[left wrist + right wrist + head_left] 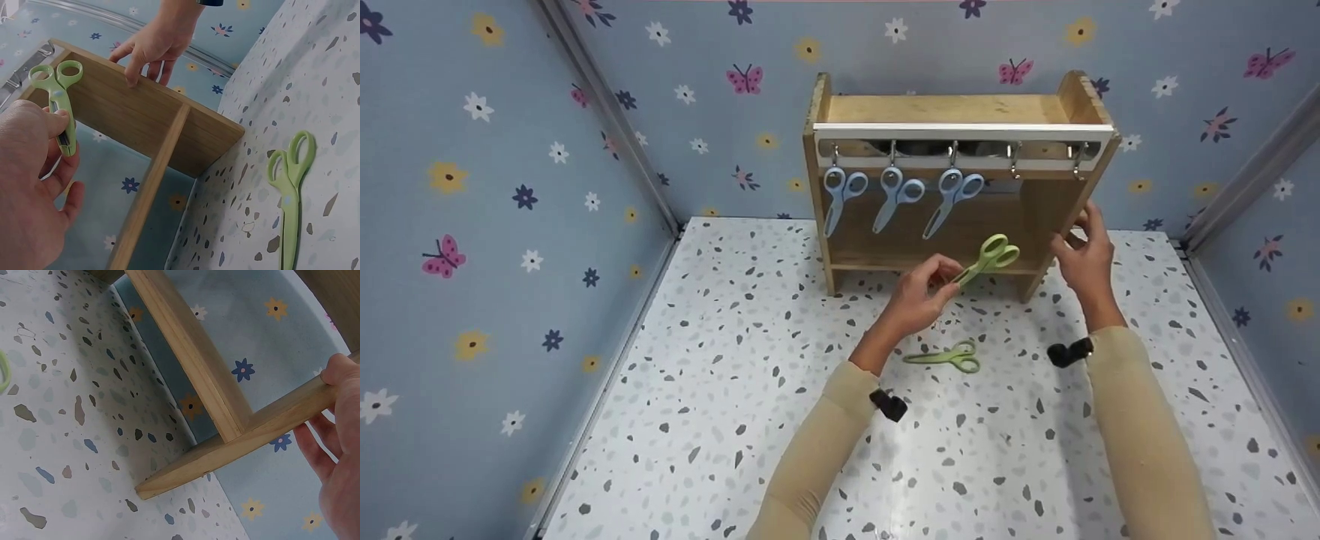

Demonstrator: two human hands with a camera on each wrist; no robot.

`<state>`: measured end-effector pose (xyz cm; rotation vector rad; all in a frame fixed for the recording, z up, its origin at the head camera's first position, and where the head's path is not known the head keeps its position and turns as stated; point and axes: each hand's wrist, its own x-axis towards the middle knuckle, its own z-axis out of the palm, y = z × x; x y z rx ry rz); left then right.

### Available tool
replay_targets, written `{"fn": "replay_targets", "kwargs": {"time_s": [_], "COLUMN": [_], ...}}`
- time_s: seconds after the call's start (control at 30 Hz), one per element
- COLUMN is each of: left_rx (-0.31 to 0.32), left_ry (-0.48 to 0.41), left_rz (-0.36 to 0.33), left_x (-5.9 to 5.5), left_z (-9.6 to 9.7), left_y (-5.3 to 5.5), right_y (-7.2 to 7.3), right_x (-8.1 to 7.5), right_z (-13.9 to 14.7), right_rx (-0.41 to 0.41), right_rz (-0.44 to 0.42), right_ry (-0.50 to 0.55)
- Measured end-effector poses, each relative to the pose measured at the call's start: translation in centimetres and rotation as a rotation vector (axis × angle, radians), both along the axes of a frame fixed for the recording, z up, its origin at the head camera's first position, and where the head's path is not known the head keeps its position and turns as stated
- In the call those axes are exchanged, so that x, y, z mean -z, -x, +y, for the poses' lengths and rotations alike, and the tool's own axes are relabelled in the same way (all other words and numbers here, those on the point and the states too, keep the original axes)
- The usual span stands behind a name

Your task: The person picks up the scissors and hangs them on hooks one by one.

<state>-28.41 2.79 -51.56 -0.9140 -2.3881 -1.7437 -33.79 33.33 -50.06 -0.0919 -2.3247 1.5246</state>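
Note:
My left hand (pixel 916 298) pinches a pair of light green scissors (pixel 984 262) by the blade end, handles pointing up and to the right. In the left wrist view, the thumb lies across the blades of these scissors (pixel 60 101). At the right side panel (pixel 219 126) of a wooden rack (pixel 930 109), my right hand (pixel 1086 259) grips the edge, with the thumb in front and fingers around the outer face. Three light blue scissors (pixel 887 202) hang by their handle loops from hooks on the rack. A second green pair (pixel 941 358) lies flat on the table.
Two further metal hooks (pixel 1014 161) sit on the white rail (pixel 960 131) right of the blue scissors. The rack stands at the back of the speckled table (pixel 735 420). Flower-patterned panels (pixel 510 225) enclose the table at the back and sides.

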Motion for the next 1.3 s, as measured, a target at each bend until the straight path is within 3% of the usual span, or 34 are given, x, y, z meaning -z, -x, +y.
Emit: {"fn": "replay_targets", "kwargs": {"time_s": [0.17,0.43,1.3], "left_rx": [0.024,0.039,0.061], "left_ry": [-0.031,-0.074,-0.144], "left_rz": [-0.024,0.003,0.025], "left_x": [-0.4,-1.5,-3.8], "left_z": [0.1,0.4,1.2], "left_y": [0.3,0.7,1.4], "right_y": [0.2,0.4,0.3], "right_x": [0.5,1.0,0.8], "right_z": [0.5,0.7,0.8], "right_rx": [0.001,-0.009,-0.038], "right_rz": [-0.004,0.039,0.065], "right_ry": [0.005,-0.015,0.008]}}
